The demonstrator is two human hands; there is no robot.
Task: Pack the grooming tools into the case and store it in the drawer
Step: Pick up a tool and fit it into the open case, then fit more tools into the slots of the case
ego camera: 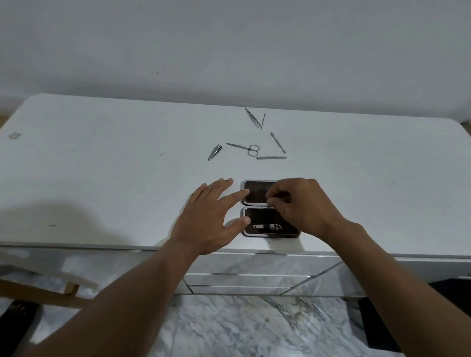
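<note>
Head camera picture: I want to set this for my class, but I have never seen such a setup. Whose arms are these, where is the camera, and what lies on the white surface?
There is no machine: a person wears one camera on the head, looking down at their own arms. The left hand steadies an open dark case on a white dresser top. The right hand works with pinched fingers over the case; whether it holds anything cannot be told. One clipper already sits in the case. Farther back lie scissors, another nail clipper, a file, tweezers and other thin tools.

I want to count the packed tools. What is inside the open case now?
In the near half of the case lies one nail clipper. The right hand covers part of both halves, so other tools may be hidden.
</note>
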